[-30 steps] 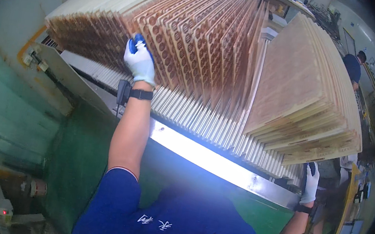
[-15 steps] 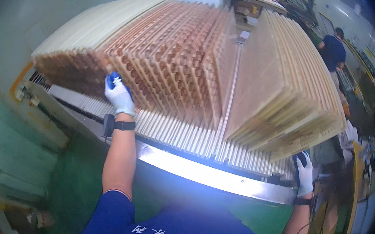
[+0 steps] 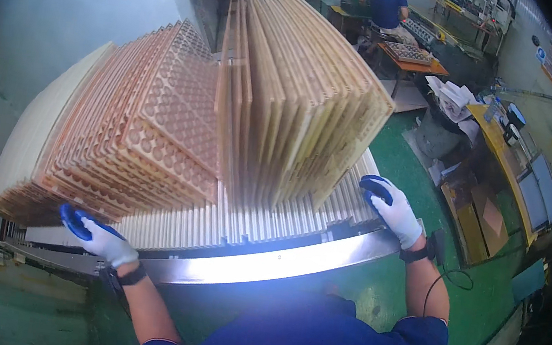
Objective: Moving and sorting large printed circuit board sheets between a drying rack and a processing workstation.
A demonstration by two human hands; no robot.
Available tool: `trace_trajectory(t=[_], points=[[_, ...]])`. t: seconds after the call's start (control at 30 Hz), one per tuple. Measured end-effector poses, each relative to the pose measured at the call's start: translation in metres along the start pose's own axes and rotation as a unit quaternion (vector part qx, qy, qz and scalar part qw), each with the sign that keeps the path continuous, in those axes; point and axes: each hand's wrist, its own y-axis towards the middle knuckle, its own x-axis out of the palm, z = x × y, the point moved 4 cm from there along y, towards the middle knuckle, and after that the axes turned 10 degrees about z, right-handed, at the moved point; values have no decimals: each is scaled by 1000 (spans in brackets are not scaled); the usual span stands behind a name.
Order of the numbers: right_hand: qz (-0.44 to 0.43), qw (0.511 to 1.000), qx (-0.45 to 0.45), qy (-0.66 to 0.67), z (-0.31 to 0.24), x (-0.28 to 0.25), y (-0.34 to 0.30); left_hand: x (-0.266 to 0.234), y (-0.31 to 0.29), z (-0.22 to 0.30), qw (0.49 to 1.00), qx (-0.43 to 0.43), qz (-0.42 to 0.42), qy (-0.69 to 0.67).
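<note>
A slotted rack (image 3: 269, 221) holds many upright thin panels. The left group is copper-coloured panels with rows of round holes (image 3: 155, 127); the right group is pale tan panels (image 3: 300, 98). My left hand (image 3: 98, 236), in a white glove with blue fingertips, rests at the lower left corner of the copper panels, fingers curled against their edges. My right hand (image 3: 391, 206), gloved the same way, touches the lower right end of the tan panels near the rack's slats. I cannot tell if either hand truly grips a panel.
A shiny metal rail (image 3: 291, 263) runs along the rack's front. Another person in a blue shirt (image 3: 385, 1) works at a bench far behind. Cluttered tables and boxes (image 3: 495, 168) stand on the green floor at right. A pale wall lies to the left.
The view has swung left, so the rack sits more toward the left. My left hand dropped from the copper panels' face to their bottom corner; my right hand rose to the tan panels.
</note>
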Motion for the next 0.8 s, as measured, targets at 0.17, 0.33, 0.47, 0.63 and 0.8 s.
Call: trace_trajectory(t=[0.17, 0.33, 0.47, 0.63, 0.8], points=[[-18, 994, -65, -83, -11, -27, -12, 42, -133, 101, 969, 33, -230, -83], [-65, 982, -122, -132, -1, -42, -28, 90, -225, 190, 903, 195, -359, -132], [-99, 977, -139, -130, 1, -43, -31, 136, -272, 226, 899, 258, -353, 21], [-138, 975, -168, -41, 2, -50, -29, 175, -292, 228, 910, 339, -208, 115], [-166, 972, -166, 9, 11, -59, -29, 177, -287, 216, 899, 370, -156, 173]])
